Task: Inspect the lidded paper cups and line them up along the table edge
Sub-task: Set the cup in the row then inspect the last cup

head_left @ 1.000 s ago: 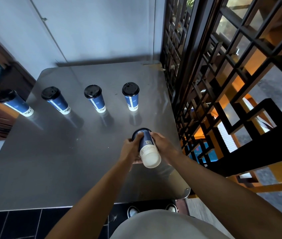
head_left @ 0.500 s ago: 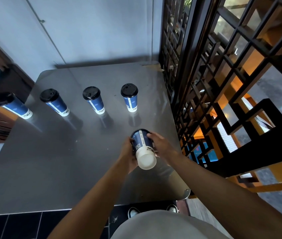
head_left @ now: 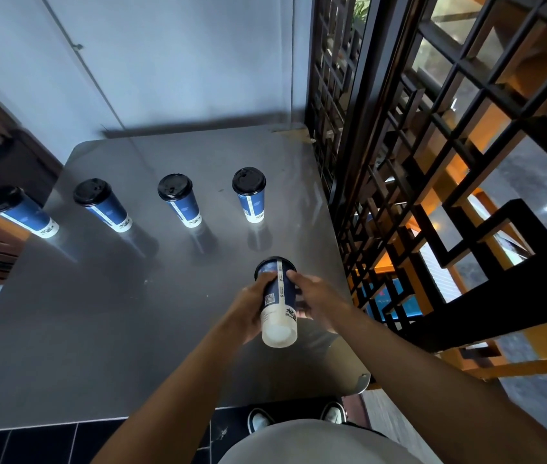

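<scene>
Nearest, the person's left hand (head_left: 251,309) and right hand (head_left: 319,301) hold one lidded paper cup (head_left: 278,303) between them above the grey counter (head_left: 104,316). The fingers (head_left: 293,275) of both hands are clamped on its blue wall, one hand on each side. The cup is tipped, its white base toward the person and its black lid pointing away from the fingers. What it holds cannot be told. Beyond the fingers, well apart, four lidded cups (head_left: 178,204) stand upright in a row across the counter, all closed.
</scene>
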A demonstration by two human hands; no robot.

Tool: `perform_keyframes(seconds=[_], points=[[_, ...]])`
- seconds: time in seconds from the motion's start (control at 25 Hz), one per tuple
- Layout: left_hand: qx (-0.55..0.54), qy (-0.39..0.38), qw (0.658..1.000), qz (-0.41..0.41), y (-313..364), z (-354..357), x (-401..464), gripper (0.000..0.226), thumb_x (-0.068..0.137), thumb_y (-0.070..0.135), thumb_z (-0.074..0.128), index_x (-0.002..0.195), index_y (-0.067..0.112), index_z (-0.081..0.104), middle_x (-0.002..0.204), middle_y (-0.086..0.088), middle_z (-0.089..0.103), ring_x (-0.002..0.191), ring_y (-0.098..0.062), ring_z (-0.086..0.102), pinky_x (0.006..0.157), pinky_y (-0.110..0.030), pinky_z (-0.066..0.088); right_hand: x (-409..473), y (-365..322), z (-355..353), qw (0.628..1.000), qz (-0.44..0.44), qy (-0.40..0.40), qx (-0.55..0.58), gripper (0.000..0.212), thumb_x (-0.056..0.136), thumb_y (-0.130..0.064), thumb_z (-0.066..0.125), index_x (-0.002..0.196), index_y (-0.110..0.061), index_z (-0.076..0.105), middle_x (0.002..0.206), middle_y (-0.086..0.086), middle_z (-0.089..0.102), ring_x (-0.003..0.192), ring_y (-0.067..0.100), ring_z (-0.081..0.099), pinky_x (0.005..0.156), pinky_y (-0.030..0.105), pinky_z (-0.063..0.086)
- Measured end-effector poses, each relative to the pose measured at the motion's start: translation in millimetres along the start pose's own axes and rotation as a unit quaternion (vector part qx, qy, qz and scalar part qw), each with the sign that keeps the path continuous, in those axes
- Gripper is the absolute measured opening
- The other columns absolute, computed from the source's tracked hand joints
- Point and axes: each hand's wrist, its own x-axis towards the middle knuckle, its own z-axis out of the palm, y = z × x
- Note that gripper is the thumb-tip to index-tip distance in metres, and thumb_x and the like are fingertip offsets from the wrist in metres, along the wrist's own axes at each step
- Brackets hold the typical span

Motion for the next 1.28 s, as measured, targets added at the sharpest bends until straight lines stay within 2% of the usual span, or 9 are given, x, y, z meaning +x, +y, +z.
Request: perform_keyframes(seconds=[0.08, 0.2, 0.32, 0.4, 0.52, 0.76, 0.92, 1.12, 1.28], points=[[0.008, 0.009, 1.000, 0.006, 2, -4, 3, 0.058, 0.089, 0.035, 0.074, 0.132, 0.001, 0.057, 0.122, -0.030, 0.069, 0.114, -0.050, 0.066, 0.099, -0.064, 0.052, 3, 7, -6, 0.999, 0.035, -0.037, -0.013, 0.048, 0.091, -0.046, 0.067, 0.116, -0.006, 0.065, 0.109, 0.017, 0.074, 0.097, 0.033, 0.072, 0.083, 0.041, 0.060], [0.064, 0.028, 0.996, 0.050, 17, -2, 10, 0.052, 0.089, 0.037, 0.075, 0.127, 0.004, 0.063, 0.114, -0.024, 0.075, 0.106, -0.045, 0.071, 0.097, -0.065, 0.053, 9, 2, -13, 0.995, 0.027, -0.087, -0.032, 0.049, 0.084, -0.042, 0.077, 0.120, -0.012, 0.063, 0.110, 0.015, 0.076, 0.106, 0.033, 0.072, 0.091, 0.044, 0.058], [0.158, 0.034, 0.983, 0.084, 33, 3, 12, 0.037, 0.092, 0.044, 0.069, 0.111, 0.012, 0.069, 0.088, -0.005, 0.081, 0.077, -0.020, 0.079, 0.069, -0.037, 0.064, 14, -9, -11, 0.993, -0.048, -0.062, -0.087, 0.047, 0.080, -0.037, 0.080, 0.120, -0.019, 0.063, 0.104, 0.003, 0.079, 0.094, 0.019, 0.076, 0.077, 0.032, 0.059], [0.225, 0.020, 0.969, 0.103, 42, 4, 13, 0.033, 0.094, 0.040, 0.069, 0.116, 0.015, 0.066, 0.089, 0.001, 0.080, 0.074, -0.010, 0.077, 0.058, -0.027, 0.061, 18, -15, -11, 0.989, -0.091, -0.017, -0.118, 0.048, 0.078, -0.031, 0.083, 0.121, -0.019, 0.065, 0.110, 0.000, 0.078, 0.098, 0.016, 0.075, 0.083, 0.034, 0.059], [0.289, -0.034, 0.948, 0.128, 56, 7, 16, 0.038, 0.093, 0.021, 0.073, 0.127, 0.017, 0.057, 0.113, -0.010, 0.070, 0.102, -0.026, 0.072, 0.088, -0.047, 0.060, 23, -31, -20, 0.973, -0.136, 0.062, -0.177, 0.059, 0.071, -0.025, 0.089, 0.124, -0.019, 0.065, 0.116, -0.001, 0.075, 0.106, 0.017, 0.071, 0.096, 0.041, 0.056], [0.341, -0.056, 0.912, 0.221, 81, 26, 27, 0.061, 0.086, -0.009, 0.068, 0.140, 0.012, 0.048, 0.118, -0.013, 0.061, 0.109, -0.027, 0.063, 0.088, -0.040, 0.059, 38, -57, -24, 0.962, -0.173, 0.112, -0.178, 0.074, 0.064, -0.009, 0.091, 0.130, -0.021, 0.058, 0.122, 0.002, 0.069, 0.113, 0.020, 0.066, 0.096, 0.041, 0.054], [0.353, -0.022, 0.893, 0.279, 103, 54, 53, 0.061, 0.083, -0.008, 0.072, 0.138, 0.009, 0.050, 0.107, -0.007, 0.064, 0.094, -0.018, 0.063, 0.065, -0.011, 0.052, 61, -85, -38, 0.960, -0.181, 0.136, -0.167, 0.071, 0.068, 0.000, 0.085, 0.131, -0.016, 0.057, 0.123, 0.008, 0.067, 0.116, 0.029, 0.064, 0.096, 0.044, 0.055], [0.318, 0.015, 0.904, 0.285, 116, 78, 95, 0.060, 0.081, -0.006, 0.076, 0.132, 0.008, 0.048, 0.105, -0.008, 0.063, 0.089, -0.019, 0.063, 0.064, -0.021, 0.056, 102, -112, -42, 0.941, -0.215, 0.167, -0.202, 0.072, 0.066, 0.008, 0.081, 0.133, -0.004, 0.055, 0.109, -0.001, 0.068, 0.112, 0.019, 0.062, 0.085, 0.011, 0.050], [0.317, 0.055, 0.905, 0.278, 130, 102, 142, 0.054, 0.082, -0.002, 0.075, 0.127, 0.011, 0.049, 0.099, 0.001, 0.066, 0.089, -0.015, 0.065, 0.060, -0.009, 0.051, 143, -136, -60, 0.939, -0.193, 0.194, -0.210, 0.087, 0.055, -0.019, 0.083, 0.137, -0.016, 0.055, 0.120, 0.000, 0.069, 0.117, 0.019, 0.061, 0.102, 0.035, 0.049]])
